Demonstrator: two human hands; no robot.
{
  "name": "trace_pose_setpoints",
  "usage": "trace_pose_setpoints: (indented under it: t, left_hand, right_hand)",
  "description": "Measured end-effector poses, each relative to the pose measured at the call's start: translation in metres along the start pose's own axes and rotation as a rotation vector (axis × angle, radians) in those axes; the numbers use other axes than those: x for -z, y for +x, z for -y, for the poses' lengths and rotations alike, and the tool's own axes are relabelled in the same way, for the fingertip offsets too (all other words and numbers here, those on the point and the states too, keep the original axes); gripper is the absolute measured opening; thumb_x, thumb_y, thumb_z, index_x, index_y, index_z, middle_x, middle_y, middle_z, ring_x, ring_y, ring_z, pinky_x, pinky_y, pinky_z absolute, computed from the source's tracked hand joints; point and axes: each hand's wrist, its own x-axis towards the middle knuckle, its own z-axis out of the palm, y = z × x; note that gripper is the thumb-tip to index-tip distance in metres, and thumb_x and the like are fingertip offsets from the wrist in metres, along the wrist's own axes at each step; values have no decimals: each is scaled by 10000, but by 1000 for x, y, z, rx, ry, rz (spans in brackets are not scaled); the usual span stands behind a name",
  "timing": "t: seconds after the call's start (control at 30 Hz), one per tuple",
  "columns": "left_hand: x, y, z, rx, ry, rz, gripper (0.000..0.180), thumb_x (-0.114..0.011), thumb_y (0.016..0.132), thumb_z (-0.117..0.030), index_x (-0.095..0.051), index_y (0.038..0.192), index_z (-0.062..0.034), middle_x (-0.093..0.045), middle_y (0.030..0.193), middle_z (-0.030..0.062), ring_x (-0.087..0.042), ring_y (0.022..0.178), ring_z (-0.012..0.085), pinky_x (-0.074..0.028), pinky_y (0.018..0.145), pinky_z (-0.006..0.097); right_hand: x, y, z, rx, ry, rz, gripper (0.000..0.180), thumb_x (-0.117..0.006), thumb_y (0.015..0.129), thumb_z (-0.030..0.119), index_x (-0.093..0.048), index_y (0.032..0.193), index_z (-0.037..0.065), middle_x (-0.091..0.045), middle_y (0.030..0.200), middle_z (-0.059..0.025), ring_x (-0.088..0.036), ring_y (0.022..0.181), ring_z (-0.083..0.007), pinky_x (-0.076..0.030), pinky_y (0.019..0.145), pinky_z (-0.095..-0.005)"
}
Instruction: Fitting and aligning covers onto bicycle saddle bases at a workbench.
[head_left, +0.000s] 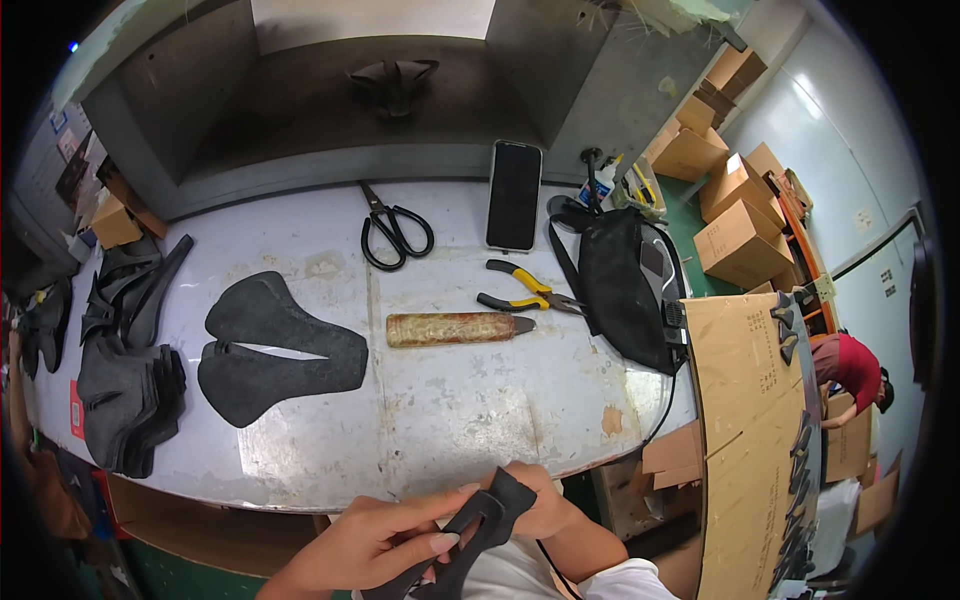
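I have both hands at the tabletop's [450,420] near edge, left hand [375,540] and right hand [540,500] gripping one black foam piece [485,520]; a stack [130,400] waits left, one flat piece [280,345] beside it.

Worn metal workbench [450,400] fills the view, stained and scratched. Behind it, a grey metal hood enclosure [300,100] opens toward the bench. Right of the bench, green floor [690,240] with stacked cardboard boxes [735,215] against a pale wall [850,150]. A flat cardboard sheet [745,400] leans at the bench's right end. Even light.
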Motion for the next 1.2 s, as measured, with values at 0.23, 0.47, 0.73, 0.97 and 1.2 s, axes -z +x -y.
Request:
trace_pose_setpoints:
  t: [0.23,0.47,0.73,0.97,1.2]
  left_hand:
    - [-2,0,-5,117,35,40,453,-612,921,-2,-527,1364,-34,-702,787,74,-645,648,83,-538,612,228]
    - [-5,1,4,1,170,38,424,-647,905,-35,-577,1323,-59,-714,747,72,-682,628,101,-538,594,223]
    - [-20,2,11,-276,403,-191,456,-674,877,-26,-580,1322,-64,-714,771,67,-689,626,126,-523,567,239]
    - [3,-2,14,-97,201,-10,524,-655,860,35,-523,1365,-11,-668,738,58,-590,618,82,-477,584,235]
    - [-11,-4,26,-284,210,-164,500,-646,837,63,-542,1326,41,-648,762,80,-551,632,92,-436,573,233]
  right_hand:
    - [4,6,-13,104,-4,-91,124,-747,833,37,-647,833,-37,-666,690,-39,-567,604,-59,-436,544,-218]
    - [-1,6,-18,59,99,-114,99,-744,840,50,-663,841,-8,-699,770,-65,-624,674,-86,-484,606,-226]
    - [-22,2,-8,150,-136,-243,151,-780,794,45,-657,865,-7,-706,798,-73,-650,693,-134,-517,650,-265]
    - [-16,2,5,35,271,-355,230,-838,707,35,-649,834,6,-690,764,-56,-634,670,-108,-494,595,-257]
    - [-18,4,-4,-226,228,-175,305,-846,642,-42,-681,892,13,-691,813,-81,-668,705,-160,-509,599,-263]
